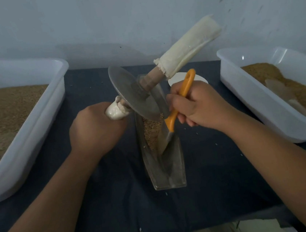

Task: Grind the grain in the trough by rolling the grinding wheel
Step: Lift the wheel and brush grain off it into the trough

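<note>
On our dark worktop [110, 192] by a pale wall [111, 12], one trough [180, 171] of grain [151, 134] sits between two tubs [35, 122] [246, 105], and our left fingers [119, 128] grip one wheel [134, 94], our right fingers [175, 102] one scraper [171, 121], both in it.

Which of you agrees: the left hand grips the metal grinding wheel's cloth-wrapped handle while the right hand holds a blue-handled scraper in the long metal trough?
Wrong colour: in the head view the right hand holds an orange-handled metal scraper, not blue-handled. The rest is right.
</note>
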### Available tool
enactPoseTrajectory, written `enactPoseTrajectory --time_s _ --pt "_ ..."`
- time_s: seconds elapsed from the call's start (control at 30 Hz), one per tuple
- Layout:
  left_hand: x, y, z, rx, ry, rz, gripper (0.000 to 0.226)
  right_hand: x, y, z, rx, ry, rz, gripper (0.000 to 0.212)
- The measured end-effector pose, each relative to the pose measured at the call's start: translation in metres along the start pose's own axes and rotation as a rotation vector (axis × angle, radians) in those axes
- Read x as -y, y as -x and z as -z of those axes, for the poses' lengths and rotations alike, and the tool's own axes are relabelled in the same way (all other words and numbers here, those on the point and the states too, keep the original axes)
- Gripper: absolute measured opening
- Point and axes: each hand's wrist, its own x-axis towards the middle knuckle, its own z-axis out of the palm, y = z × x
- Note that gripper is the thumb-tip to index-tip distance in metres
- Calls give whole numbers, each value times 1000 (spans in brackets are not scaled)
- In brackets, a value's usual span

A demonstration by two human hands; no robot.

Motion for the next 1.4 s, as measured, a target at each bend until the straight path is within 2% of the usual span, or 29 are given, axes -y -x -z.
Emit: enactPoseTrajectory --time_s 0.1,0.27,0.47,0.6,0.7,0.83,0.9,0.97,1.07,1.13,1.23,1.3,1.33,1.4 --pt "0 0 0 11 8 7 18 0 3 12 -83 -84 19 33" --pt "0 0 0 0 14 5 20 -8 16 5 22 -62 32 32" --pt "-1 0 0 2 27 -6 22 -10 35 23 -314 -194 80 27" --pt "-2 0 0 -3 30 2 20 -16 63 19 -230 -135 85 23" --pt "1 -1 -1 -23 4 5 19 -21 81 12 -229 -126 90 22" --pt "2 -2 -2 -21 4 5 23 -36 97 16 -370 -144 134 23" --pt "3 -2 -1 -24 -18 -6 19 -52 99 27 -456 -20 127 24" --pt "4 -3 0 -44 -67 -24 24 -74 97 40 -478 248 91 26" --pt "6 -5 -1 -67 -194 -54 33 -115 90 56 -340 611 -21 35" --pt "7 -6 -2 -66 -261 -82 36 -134 86 60 -160 808 -121 55" --pt "9 -7 -5 -86 -330 -137 37 -143 84 62 127 908 -189 94" --pt "12 -9 -6 -91 -386 -180 33 -132 84 61 196 859 -241 103" --pt "13 -10 -7 -91 -420 -201 29 -123 84 60 89 810 -206 99" --pt "15 -12 -9 -107 -495 -240 27 -99 83 60 -334 703 41 72"
